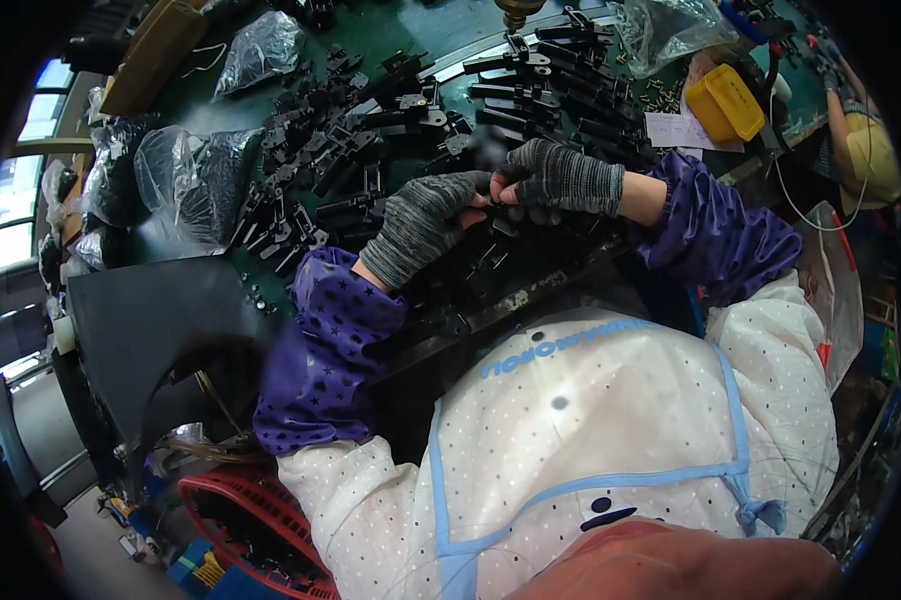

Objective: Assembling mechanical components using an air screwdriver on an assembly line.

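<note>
My left hand point(425, 222) and my right hand point(558, 180) meet over the near part of the green workbench, both in grey knitted fingerless gloves. Their thumbs and fingertips pinch together around something small and dark that I cannot make out. Beyond and to the left of them lies a heap of black hinge-like metal parts point(325, 145). More black parts point(535, 95) stand in overlapping rows just past my right hand. A few loose black pieces point(488, 262) lie under and in front of my hands.
Plastic bags of dark small parts point(195, 185) lie at the left. A yellow tub point(723, 105), brass screws point(660, 97) and a paper sheet point(678, 130) sit at the right. A red basket point(255, 520) stands low left. Another person's arm point(848, 130) shows far right.
</note>
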Motion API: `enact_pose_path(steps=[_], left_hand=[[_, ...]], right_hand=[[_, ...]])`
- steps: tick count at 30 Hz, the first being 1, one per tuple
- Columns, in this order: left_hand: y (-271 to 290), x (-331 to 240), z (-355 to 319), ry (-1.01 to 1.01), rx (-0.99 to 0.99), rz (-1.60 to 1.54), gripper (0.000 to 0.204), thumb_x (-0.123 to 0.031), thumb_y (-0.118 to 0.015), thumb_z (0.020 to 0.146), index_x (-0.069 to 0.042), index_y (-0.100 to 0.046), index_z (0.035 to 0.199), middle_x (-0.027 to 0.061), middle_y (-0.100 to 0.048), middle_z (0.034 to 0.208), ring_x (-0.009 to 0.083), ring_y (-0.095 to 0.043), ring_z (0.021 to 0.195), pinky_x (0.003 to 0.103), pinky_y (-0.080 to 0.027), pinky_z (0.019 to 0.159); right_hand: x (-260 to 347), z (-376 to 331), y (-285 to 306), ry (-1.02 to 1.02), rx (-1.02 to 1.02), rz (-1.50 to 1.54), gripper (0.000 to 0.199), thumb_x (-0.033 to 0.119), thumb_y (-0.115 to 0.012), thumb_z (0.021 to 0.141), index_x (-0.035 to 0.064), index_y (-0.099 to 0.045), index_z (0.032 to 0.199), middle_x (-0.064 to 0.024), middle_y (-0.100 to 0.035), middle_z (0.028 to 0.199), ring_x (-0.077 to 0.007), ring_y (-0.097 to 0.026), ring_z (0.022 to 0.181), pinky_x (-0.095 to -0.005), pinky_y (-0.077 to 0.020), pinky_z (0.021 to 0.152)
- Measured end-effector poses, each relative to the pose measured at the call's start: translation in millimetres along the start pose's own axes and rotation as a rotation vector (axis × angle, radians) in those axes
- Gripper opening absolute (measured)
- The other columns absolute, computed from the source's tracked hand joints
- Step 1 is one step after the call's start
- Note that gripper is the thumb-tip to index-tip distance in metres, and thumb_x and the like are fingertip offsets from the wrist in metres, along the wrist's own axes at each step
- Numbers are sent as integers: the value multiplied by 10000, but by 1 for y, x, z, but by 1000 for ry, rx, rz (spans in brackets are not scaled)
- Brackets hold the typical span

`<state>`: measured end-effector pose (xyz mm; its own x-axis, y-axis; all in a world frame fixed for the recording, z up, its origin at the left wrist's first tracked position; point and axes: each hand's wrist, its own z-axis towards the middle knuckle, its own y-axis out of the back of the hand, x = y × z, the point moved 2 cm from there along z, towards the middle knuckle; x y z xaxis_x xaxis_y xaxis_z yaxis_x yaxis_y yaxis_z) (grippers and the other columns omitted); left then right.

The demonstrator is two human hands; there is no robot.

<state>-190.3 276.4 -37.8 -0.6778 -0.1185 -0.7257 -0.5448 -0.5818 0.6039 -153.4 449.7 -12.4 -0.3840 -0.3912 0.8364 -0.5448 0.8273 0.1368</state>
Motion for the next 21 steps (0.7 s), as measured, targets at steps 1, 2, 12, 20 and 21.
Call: enact_pose_path(steps=[1, 2, 12, 20, 21], left_hand=[[2, -1, 1, 18, 19, -44, 257, -15, -710, 604, -23, -577, 823, 110, -621, 874, 216, -609, 746, 273, -485, 664], [4, -3, 1, 19, 18, -43, 257, -15, -710, 604, -23, -577, 823, 110, -621, 874, 216, -609, 746, 273, -485, 664], [-11, -13, 0, 242, -12, 115, 252, -134, -717, 630, -57, -562, 813, 76, -591, 723, 210, -585, 647, 285, -464, 582], [-14, -19, 0, 451, -154, 200, 222, -203, -702, 641, -91, -539, 741, 84, -574, 640, 235, -579, 606, 317, -443, 536], [-15, -21, -1, 458, -169, 197, 218, -193, -701, 643, -89, -537, 743, 87, -570, 638, 238, -577, 603, 320, -442, 535]], right_hand=[[0, 1, -1, -11, 14, 30, 95, 101, -510, 804, 49, -570, 856, -9, -563, 668, -52, -502, 493, -186, -422, 415], [-1, 1, -2, -10, 15, 29, 95, 101, -510, 804, 49, -570, 856, -9, -563, 668, -52, -502, 493, -186, -422, 415], [-8, 4, -4, 73, 57, 62, 79, 110, -545, 802, 53, -581, 843, 1, -544, 658, -41, -466, 474, -173, -391, 392], [-5, 8, -8, 13, -113, 95, 122, 89, -514, 816, 44, -548, 924, -14, -558, 655, -59, -484, 475, -193, -404, 390], [-6, 9, -6, 29, -86, 93, 124, 114, -526, 815, 51, -542, 921, 0, -548, 657, -45, -475, 474, -175, -391, 382]])
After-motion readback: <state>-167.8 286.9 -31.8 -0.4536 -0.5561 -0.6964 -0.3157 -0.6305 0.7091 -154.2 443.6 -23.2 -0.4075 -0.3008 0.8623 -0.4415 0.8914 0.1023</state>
